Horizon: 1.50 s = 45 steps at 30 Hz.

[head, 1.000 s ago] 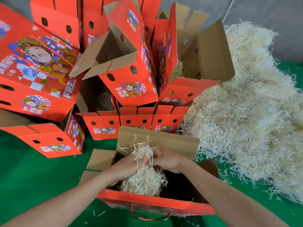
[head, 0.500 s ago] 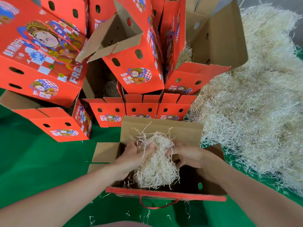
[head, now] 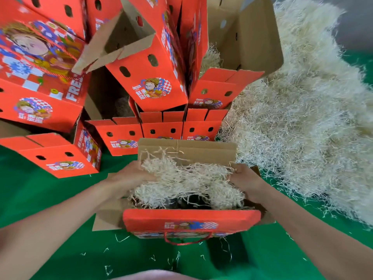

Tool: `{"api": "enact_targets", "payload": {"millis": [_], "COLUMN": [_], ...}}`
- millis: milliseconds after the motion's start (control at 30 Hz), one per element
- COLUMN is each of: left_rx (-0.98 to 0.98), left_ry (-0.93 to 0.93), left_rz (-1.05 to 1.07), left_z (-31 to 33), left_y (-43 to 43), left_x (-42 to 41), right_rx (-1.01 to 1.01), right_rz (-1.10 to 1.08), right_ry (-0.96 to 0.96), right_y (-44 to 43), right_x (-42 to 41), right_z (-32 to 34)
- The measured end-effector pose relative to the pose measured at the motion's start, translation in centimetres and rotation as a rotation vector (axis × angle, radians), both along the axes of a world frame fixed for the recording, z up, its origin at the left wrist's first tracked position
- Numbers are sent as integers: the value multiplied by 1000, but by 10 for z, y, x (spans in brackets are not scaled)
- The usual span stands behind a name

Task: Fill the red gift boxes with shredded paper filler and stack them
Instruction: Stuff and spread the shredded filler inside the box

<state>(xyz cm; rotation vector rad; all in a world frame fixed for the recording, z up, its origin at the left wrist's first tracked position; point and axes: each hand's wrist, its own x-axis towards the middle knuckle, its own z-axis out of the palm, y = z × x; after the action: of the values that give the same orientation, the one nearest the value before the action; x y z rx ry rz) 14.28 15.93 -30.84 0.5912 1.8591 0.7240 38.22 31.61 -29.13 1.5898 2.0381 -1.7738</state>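
The left grip (head: 129,178), a bare hand, had its fingers curled into the wad of filler (head: 187,182) and held its left end. Half a second before, both hands were close together around one narrow clump; now they stood apart, and the wad was drawn out between them across almost the whole width of the open box (head: 191,219). The right grip (head: 246,182) was at the right end of the wad, but its fingers were buried under the strands, so I could not tell if it held or only pressed. The wad lay high, near the rim, with a dark hollow under it on the near side, so in my judgement the filling of this box was nearly done but the paper was not yet pushed down. The flaps were open and the stacking remained. Beyond the left grip, to its left, a closed box (head: 58,156) lay on the green cloth (head: 40,199), and behind it rose the untidy stack of red boxes (head: 151,77), some tilted with flaps hanging. The back flap (head: 187,150) stood upright just beyond both grips and could hinder a lift toward that stack. Right of the right grip, the loose pile (head: 302,128) lay near.
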Motion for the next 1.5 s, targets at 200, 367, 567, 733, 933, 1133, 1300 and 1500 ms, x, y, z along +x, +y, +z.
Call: {"api": "enact_targets", "payload": {"millis": [200, 367, 567, 733, 933, 1133, 1300, 1500], "left_rx": [-44, -112, -4, 29, 126, 76, 85, 139], "left_ry": [-259, -67, -115, -229, -332, -276, -485, -437], "left_rz": [-304, -406, -142, -39, -187, -125, -88, 1], "left_z": [25, 14, 0, 6, 28, 31, 23, 24], "left_y": [11, 38, 27, 13, 27, 7, 14, 19], "left_x": [24, 57, 35, 13, 49, 6, 23, 33], "right_rx": [-204, -486, -176, -80, -193, -11, -261, -29], "right_rz": [87, 83, 184, 117, 372, 240, 263, 189], "right_ry": [73, 261, 119, 120, 5, -16, 79, 88], "right_y": [-15, -22, -9, 10, -7, 7, -7, -9], "right_x": [-16, -22, 8, 27, -16, 6, -18, -18], "right_z": [8, 10, 9, 16, 11, 4, 8, 3]}}
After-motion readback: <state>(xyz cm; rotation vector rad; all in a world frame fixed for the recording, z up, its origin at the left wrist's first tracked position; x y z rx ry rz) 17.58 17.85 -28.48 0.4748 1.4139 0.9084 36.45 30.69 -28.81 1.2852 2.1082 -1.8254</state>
